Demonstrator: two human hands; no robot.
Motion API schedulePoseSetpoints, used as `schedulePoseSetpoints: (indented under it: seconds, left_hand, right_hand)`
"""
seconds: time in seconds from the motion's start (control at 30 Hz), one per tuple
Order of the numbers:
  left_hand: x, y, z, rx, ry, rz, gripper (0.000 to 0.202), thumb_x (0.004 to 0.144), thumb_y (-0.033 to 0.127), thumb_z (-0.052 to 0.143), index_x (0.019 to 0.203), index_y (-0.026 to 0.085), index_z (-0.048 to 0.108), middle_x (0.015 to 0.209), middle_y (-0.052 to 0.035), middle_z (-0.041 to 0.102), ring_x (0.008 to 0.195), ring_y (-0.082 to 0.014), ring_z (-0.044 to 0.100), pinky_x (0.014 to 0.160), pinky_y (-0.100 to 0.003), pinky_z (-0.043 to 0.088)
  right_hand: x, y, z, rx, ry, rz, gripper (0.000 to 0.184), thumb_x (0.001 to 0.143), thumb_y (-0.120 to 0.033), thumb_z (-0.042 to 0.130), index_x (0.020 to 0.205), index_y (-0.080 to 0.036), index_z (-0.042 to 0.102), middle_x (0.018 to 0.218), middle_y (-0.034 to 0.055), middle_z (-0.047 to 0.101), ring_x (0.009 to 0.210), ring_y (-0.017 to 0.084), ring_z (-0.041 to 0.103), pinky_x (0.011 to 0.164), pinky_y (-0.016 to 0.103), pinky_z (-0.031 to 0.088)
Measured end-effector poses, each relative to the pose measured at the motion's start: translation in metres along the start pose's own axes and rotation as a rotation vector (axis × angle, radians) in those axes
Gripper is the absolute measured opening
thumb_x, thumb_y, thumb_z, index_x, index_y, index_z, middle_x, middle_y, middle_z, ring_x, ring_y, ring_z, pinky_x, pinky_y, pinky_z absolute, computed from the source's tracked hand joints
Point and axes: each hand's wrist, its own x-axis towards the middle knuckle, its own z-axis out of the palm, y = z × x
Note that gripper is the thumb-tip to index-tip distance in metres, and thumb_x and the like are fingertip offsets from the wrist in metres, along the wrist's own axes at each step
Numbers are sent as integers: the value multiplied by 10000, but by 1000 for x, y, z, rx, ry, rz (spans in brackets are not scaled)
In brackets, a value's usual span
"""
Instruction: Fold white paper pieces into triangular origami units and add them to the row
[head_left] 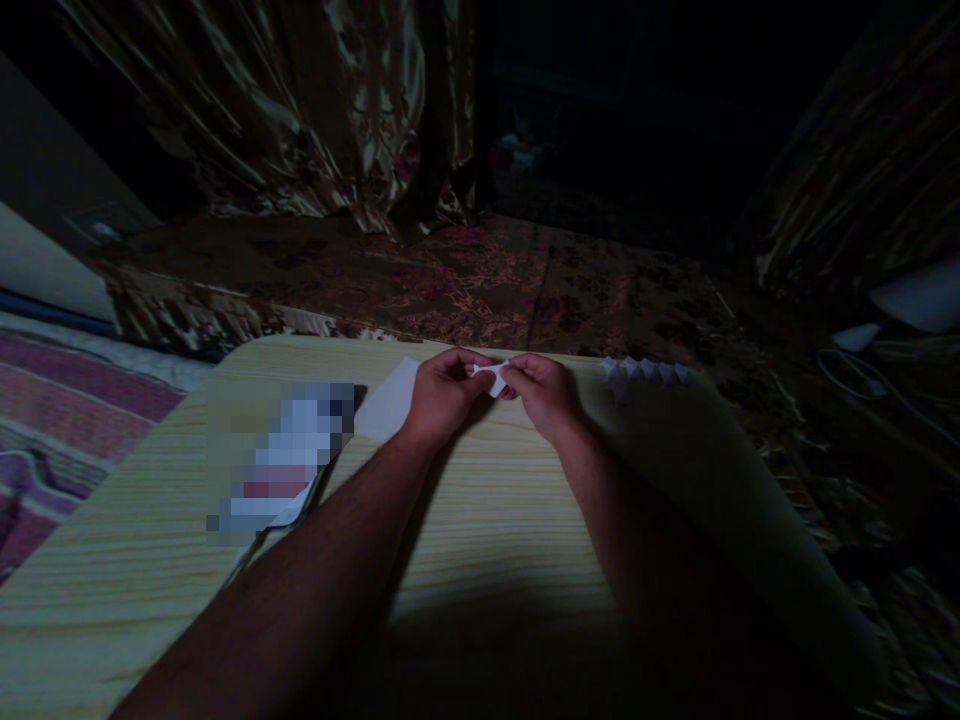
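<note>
Paper scrap, small and white, sits between the two hands above the far part of a pale wood-grain table. The left hand has its thumb and fingers clamped on the scrap's left side; the right hand pinches the right side, thumb toward the viewer. The hands are close together, and the fine position of the fingertips behind the scrap is too dark to tell.

Just beside the left hand, partly hidden by it, a white paper sheet lies flat on the table. Further left is a flat oblong object, blurred into blocks, so what it is cannot be told. To the right of the right hand, well apart from it, small pointed paper shapes stand in a row near the far edge, with one more just in front of the row's left end.

Beyond the table are a patterned cloth cover and a shiny gathered curtain. Striped bedding shows at the left, and a pale cord at the right.
</note>
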Motion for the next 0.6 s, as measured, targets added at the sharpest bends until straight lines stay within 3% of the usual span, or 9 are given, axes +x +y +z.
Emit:
schedulePoseSetpoints:
  seconds: [0.6]
  left_hand:
    - [-1,1,0,8,15,-6,278,633,324,769,833,153,677,700,-20,645,573,-111,550,540,-232,418]
  right_hand:
    - [-1,-2,1,-14,-6,5,199,705,-345,656,757,-159,612,630,-2,650,552,107,586,551,234,478]
